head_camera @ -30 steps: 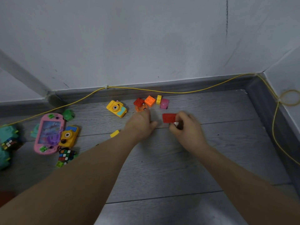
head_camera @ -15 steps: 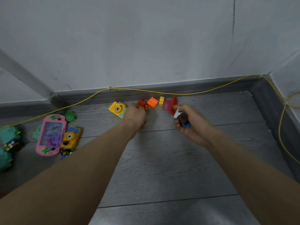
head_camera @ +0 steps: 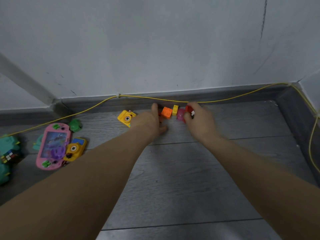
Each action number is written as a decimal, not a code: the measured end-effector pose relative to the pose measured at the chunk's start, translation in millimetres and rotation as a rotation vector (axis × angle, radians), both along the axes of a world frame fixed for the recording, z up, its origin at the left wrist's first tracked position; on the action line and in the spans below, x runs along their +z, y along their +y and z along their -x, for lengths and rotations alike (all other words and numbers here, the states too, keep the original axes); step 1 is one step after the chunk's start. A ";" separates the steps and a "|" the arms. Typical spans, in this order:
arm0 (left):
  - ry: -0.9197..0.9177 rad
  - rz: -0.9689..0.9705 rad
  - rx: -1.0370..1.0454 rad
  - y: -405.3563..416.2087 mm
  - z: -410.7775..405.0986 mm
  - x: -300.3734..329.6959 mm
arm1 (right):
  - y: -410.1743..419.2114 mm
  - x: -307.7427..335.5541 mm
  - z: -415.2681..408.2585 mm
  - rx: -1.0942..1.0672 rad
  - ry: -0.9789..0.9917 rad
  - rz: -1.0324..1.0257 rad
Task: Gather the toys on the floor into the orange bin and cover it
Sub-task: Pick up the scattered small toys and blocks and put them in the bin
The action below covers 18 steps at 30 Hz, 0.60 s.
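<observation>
- Red plastic block [head_camera: 188, 108] grasped in right hand [head_camera: 200, 120], beside pink block [head_camera: 181, 115].
- Left hand [head_camera: 149, 120] spread, unclenched, left of orange square block [head_camera: 167, 113].
- Advise scooping both inward together.

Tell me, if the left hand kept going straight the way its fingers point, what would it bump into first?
Probably the skirting board at the wall's foot: the left hand points up past the orange block, which sits just right of its fingertips. Depth is hard to judge here.
</observation>
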<state>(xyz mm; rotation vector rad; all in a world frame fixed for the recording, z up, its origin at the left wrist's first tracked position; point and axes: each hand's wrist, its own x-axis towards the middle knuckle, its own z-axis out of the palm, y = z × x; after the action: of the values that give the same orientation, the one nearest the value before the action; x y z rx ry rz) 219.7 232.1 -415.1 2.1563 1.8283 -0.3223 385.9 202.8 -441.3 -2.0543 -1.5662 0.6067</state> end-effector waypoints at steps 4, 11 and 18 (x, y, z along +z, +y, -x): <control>0.065 -0.015 -0.077 2.0 -2.6 -6.4 | -0.7 -1.0 14.5 0.036 -0.187 0.061; -0.041 -0.010 -0.075 4.8 2.4 -14.0 | 6.1 0.6 14.8 0.095 -0.164 0.058; -0.302 0.084 0.000 8.6 14.7 -16.0 | 13.0 1.1 16.6 0.292 -0.151 0.103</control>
<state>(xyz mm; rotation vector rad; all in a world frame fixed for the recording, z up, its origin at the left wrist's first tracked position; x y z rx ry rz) 205.0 240.7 -431.2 2.0216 1.6169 -0.0662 369.3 215.8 -440.2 -2.0000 -1.9830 0.6603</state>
